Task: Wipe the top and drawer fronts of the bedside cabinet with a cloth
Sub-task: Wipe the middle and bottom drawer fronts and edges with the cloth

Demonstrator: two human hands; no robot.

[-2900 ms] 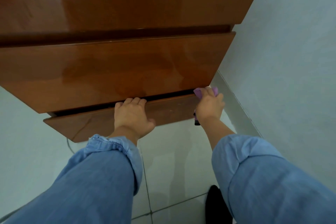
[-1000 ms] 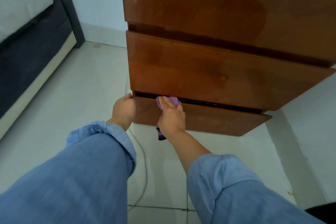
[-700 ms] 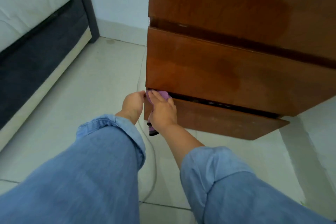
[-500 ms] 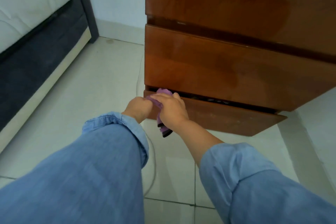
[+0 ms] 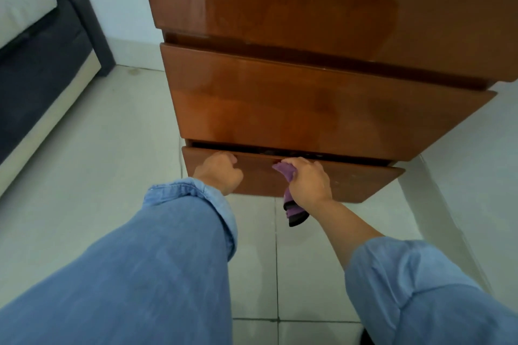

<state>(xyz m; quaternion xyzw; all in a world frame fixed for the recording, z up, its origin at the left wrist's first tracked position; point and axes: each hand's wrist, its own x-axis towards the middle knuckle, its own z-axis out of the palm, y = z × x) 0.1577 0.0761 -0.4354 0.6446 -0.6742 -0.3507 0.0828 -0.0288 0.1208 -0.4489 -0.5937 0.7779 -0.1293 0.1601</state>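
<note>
Pale floor tiles (image 5: 117, 165) ran from the bed (image 5: 42, 45) at the far left to the bedside cabinet (image 5: 308, 8), which stood against the wall on the right. You were crouched low at the bottom drawer (image 5: 361, 180), which sat pulled a little way out beneath the upper drawer front (image 5: 308, 109). Your left hand (image 5: 220, 175) had its fingers curled over that drawer's top edge near the left end. Your right hand (image 5: 308, 182) had its fingers closed around the purple cloth (image 5: 286, 173), bunched at the same edge near the middle, with its dark tail hanging below your wrist. Judging by how things lay, the glossy top and upper front looked dealt with, though I could not confirm it; the right half of the bottom front seemed left to do.
</note>
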